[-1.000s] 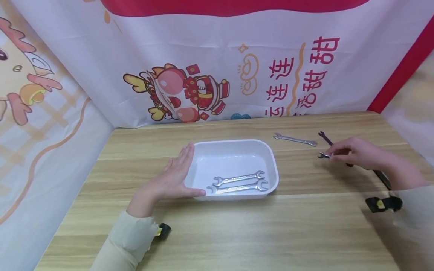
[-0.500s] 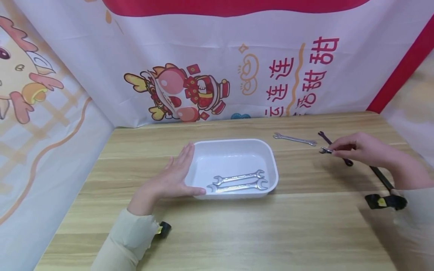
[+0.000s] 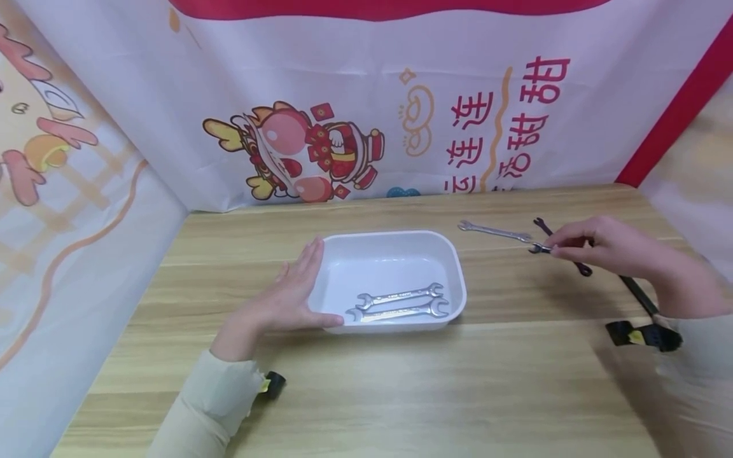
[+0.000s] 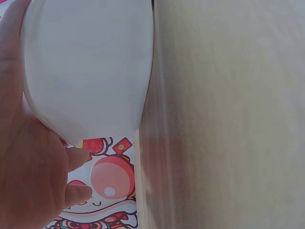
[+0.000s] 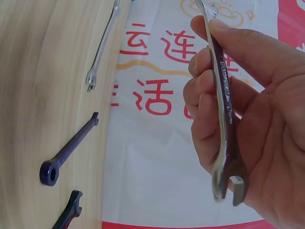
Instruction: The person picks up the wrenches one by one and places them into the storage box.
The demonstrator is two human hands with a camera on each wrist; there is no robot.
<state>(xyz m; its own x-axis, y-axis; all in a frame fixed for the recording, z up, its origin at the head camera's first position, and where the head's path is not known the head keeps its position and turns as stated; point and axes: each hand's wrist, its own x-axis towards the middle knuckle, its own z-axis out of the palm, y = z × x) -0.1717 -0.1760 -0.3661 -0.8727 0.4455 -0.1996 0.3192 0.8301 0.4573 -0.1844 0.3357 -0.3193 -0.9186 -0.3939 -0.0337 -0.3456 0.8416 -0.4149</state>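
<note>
My left hand rests on the left end of a white plastic tray, fingers straight along its side and thumb on the near rim. Two silver open-end wrenches, a rear one and a front one, lie inside. To the right of the tray, my right hand pinches another silver open-end wrench between thumb and fingers, above the table. Under that hand lies a dark combination wrench with a ring end. Beyond it is a silver wrench on the wood.
Another dark wrench lies at the right, partly behind the right wrist. The wooden table ends at a printed cloth hanging along the back. More cloth hangs at the left side.
The right hand has risen slightly with its wrench and shifted a little left, uncovering more of the dark wrench's ring end. The left hand stays on the tray, and the view tilts slightly.
</note>
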